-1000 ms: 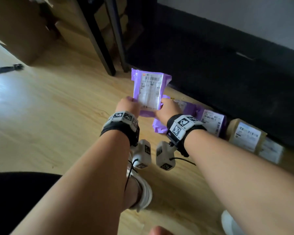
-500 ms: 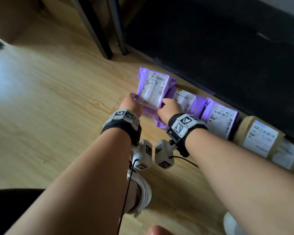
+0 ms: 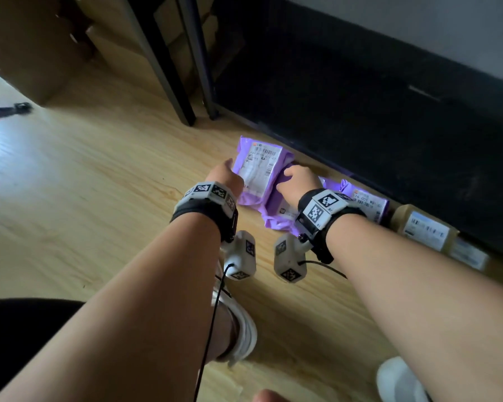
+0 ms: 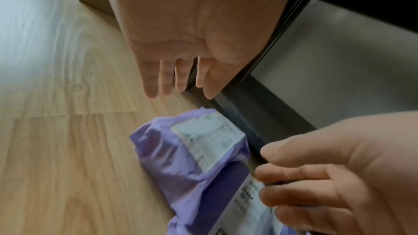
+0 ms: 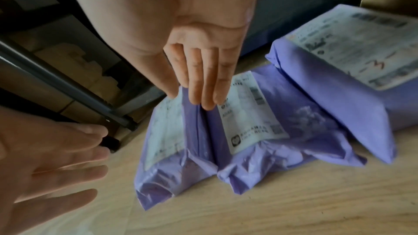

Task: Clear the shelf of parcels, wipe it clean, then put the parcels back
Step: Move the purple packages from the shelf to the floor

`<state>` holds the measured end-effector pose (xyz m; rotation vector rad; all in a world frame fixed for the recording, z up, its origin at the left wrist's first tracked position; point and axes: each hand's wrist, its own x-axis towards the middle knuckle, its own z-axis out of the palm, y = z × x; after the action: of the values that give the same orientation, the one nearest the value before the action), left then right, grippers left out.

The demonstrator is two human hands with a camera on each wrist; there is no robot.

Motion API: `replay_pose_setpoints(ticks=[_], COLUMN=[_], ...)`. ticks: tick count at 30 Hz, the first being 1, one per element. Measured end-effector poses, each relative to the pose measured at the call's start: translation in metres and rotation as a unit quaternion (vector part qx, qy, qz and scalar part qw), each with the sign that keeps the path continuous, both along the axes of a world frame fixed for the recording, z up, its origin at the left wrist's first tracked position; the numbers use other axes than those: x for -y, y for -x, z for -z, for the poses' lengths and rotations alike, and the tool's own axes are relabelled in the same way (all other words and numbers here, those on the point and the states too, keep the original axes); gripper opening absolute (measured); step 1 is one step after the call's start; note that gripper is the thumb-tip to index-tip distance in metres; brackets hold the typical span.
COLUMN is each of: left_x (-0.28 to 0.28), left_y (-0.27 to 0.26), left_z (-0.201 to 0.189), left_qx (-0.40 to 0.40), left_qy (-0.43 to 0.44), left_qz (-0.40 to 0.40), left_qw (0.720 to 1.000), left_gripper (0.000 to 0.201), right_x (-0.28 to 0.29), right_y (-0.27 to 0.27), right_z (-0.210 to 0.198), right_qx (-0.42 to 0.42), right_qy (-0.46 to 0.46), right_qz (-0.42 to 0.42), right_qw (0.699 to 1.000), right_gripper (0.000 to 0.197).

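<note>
Mostly blurred: my left hand (image 4: 181, 29) spread, off the first purple parcel (image 3: 259, 172); right hand (image 5: 199, 71) fingers straight, tips touching it; second parcel (image 5: 267, 113) half hidden.

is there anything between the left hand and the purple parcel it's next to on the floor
Nothing visible. The left hand is open beside the leftmost purple parcel, with only bare wooden floor near it. The right hand rests its straight fingers on the far side, between this parcel and the next purple parcel, not in the way.
</note>
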<state>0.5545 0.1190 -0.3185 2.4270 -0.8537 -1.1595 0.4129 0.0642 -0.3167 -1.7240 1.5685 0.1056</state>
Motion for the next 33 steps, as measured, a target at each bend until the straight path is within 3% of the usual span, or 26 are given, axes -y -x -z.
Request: replay_pose_setpoints(ticks=[7, 12, 18, 27, 33], left_x=[-0.001, -0.011, -0.013, 0.027, 0.063], left_y=[0.007, 0.021, 0.022, 0.008, -0.002], left_z=[-0.064, -0.109, -0.163, -0.272, -0.310], left_qx=[0.049, 0.109, 0.133, 0.163, 0.174], left_qy=[0.082, 0.135, 0.191, 0.270, 0.311], left_qz=[0.014, 0.026, 0.023, 0.004, 0.009], left_qw=[0.995, 0.984, 0.972, 0.949, 0.934], left_gripper=[0.066, 0.053, 0.051, 0.046, 0.041], right_x=[-0.003, -0.010, -0.011, 0.023, 0.055], right_y=[0.014, 0.024, 0.030, 0.018, 0.002], right_z=[-0.067, -0.117, -0.177, -0.287, -0.320], right_qx=[0.034, 0.072, 0.106, 0.142, 0.152], right_qy=[0.087, 0.138, 0.195, 0.302, 0.321], right_qz=[0.004, 0.009, 0.008, 0.004, 0.005], right_qw=[0.996, 0.988, 0.975, 0.943, 0.935], right_gripper=[0.027, 0.038, 0.041, 0.040, 0.042])
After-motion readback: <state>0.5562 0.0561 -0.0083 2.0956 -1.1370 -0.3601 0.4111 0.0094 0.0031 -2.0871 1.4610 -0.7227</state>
